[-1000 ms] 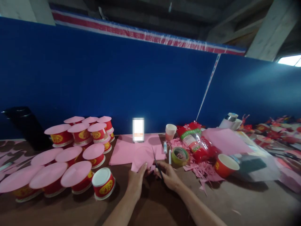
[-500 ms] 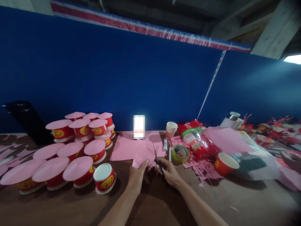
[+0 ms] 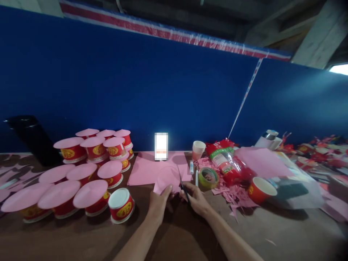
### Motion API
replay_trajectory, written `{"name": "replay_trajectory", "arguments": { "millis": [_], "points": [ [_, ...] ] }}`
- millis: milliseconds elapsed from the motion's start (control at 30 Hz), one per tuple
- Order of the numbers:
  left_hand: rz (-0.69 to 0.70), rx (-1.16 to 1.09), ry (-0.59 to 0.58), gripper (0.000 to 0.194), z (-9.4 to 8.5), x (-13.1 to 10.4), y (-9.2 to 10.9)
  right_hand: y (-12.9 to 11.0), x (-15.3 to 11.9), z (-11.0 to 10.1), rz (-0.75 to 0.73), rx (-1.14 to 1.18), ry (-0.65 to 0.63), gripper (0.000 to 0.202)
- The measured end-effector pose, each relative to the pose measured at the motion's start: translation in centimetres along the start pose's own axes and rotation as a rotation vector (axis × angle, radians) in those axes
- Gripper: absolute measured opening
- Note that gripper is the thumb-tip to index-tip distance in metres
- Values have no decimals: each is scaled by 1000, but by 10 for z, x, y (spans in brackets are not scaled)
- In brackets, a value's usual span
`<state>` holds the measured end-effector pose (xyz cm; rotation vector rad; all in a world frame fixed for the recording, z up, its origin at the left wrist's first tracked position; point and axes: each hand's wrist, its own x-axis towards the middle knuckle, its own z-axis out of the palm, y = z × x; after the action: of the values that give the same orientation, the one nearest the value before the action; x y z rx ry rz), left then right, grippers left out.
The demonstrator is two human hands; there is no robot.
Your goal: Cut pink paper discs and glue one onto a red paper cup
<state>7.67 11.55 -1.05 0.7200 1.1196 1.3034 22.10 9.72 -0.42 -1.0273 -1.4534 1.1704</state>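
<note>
My left hand (image 3: 161, 198) pinches the lower edge of a pink paper piece (image 3: 166, 177) with a rounded outline. Close by on the right, my right hand (image 3: 196, 198) is closed around dark scissors (image 3: 184, 188), their blades pointing up and away beside the paper's right edge. Behind the held piece lie flat pink sheets (image 3: 141, 168). To the left of my left hand, an upturned red cup (image 3: 121, 206) with a white base on top stands on the brown table (image 3: 163, 239).
Several red cups topped with pink discs (image 3: 91, 194) fill the left side. On the right are a tape roll (image 3: 208, 177), markers (image 3: 191, 168), a red plastic packet (image 3: 224, 161), pink scraps (image 3: 239, 195) and an orange cup (image 3: 261, 190). A bright blurred screen (image 3: 161, 146) stands at the back.
</note>
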Motion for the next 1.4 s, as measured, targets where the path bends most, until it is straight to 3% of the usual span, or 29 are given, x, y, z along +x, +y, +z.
{"name": "replay_trajectory", "arguments": {
  "millis": [900,1400],
  "points": [
    [-11,17,-24,38,0,-5,5,0,1,-1,-23,-76,26,26],
    [-9,23,25,34,2,-6,10,1,1,-1,-9,-88,6,35]
  ]
}}
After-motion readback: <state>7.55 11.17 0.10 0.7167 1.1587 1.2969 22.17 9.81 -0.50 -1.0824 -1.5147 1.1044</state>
